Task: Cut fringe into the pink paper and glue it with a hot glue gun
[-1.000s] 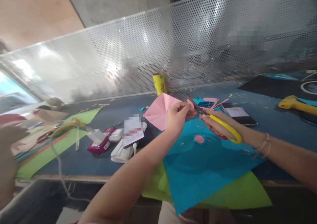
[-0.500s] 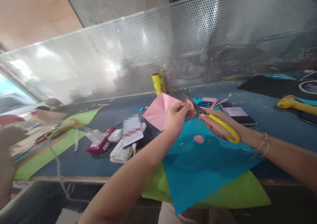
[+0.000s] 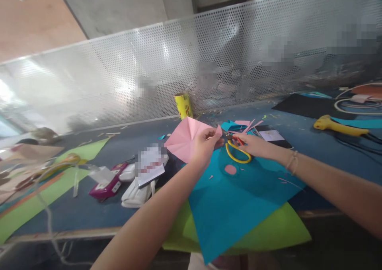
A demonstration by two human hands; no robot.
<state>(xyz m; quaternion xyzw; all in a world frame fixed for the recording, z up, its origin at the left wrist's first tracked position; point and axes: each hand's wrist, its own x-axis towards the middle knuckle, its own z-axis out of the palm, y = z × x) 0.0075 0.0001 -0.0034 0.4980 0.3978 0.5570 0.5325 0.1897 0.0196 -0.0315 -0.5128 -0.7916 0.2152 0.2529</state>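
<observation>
My left hand (image 3: 204, 146) pinches a folded pink paper (image 3: 182, 140) and holds it up above the table. My right hand (image 3: 250, 144) rests on the yellow-handled scissors (image 3: 235, 150), which lie low over the blue paper sheet (image 3: 238, 198); its fingers curl over the handles. A small pink cut-out (image 3: 230, 169) lies on the blue sheet just below the scissors. A green sheet (image 3: 277, 232) sticks out from under the blue one at the table's front edge.
Left of the sheets lie a white charger (image 3: 134, 192), a purple device (image 3: 106, 184) and a cable. A yellow roll (image 3: 183, 106) stands by the perforated metal screen (image 3: 209, 63). A phone (image 3: 273, 136) and paper scraps lie behind my right hand; a yellow tool (image 3: 337, 126) sits far right.
My right hand has lowered the scissors from the pink paper's edge down toward the blue sheet. The camera has shifted slightly; my left hand still holds the pink paper.
</observation>
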